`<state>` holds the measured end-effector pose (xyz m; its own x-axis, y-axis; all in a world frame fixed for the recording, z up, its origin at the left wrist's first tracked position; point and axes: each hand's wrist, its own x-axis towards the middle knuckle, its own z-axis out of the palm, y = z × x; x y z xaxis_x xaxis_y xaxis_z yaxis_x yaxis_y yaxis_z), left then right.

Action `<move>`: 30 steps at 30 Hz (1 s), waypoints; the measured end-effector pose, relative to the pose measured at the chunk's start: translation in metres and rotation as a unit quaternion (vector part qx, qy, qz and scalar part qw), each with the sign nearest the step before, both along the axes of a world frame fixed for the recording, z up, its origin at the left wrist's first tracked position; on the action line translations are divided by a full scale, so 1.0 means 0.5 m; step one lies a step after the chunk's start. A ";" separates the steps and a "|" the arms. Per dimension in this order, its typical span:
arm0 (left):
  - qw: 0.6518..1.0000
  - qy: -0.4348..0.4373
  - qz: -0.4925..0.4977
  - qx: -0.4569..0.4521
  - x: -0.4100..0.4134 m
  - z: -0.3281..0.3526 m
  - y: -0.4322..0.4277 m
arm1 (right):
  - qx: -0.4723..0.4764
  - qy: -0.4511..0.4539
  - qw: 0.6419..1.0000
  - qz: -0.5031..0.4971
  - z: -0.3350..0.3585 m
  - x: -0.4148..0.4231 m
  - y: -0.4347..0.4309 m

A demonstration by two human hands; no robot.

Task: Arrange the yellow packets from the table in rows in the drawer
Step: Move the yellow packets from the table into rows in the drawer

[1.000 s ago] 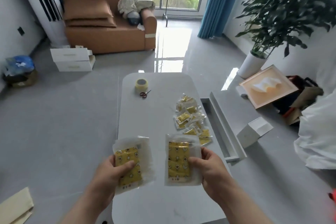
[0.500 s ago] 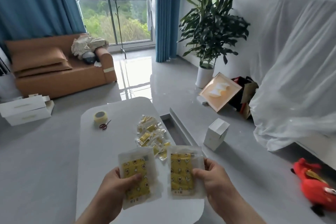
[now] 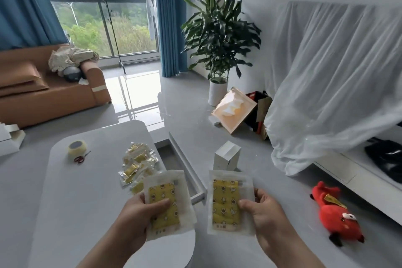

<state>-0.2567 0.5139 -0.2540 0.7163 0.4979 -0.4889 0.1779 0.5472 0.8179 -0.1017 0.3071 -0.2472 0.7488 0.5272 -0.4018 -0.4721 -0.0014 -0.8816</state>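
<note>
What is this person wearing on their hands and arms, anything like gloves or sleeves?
Nothing that shows. The left hand and right hand are bare, with no gloves, and no ring on the visible fingers. Both forearms are bare down to the picture's bottom edge: no sleeve, watch or bracelet in view.

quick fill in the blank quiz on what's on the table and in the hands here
1. The left hand and right hand each hold ___ flat clear packet with a yellow patterned insert: left packet, right packet.
2. Beside the roll of clear tape lie small ___-handled scissors.
3. The long white drawer stands ___.
4. The heap of small yellow packets lies on the white rounded table, on the side nearer the ___.
Missing words: one; red; open; drawer.
</note>
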 end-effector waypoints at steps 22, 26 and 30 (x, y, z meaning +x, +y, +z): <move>1.000 0.013 -0.026 -0.006 0.608 -0.042 0.150 | -0.039 0.023 0.997 -0.056 0.009 0.568 0.123; 1.000 0.002 -0.026 -0.001 0.679 -0.041 0.154 | -0.039 0.027 0.998 -0.046 0.012 0.640 0.144; 1.000 -0.002 -0.008 0.001 0.752 -0.040 0.155 | -0.035 0.025 0.999 -0.031 0.011 0.724 0.166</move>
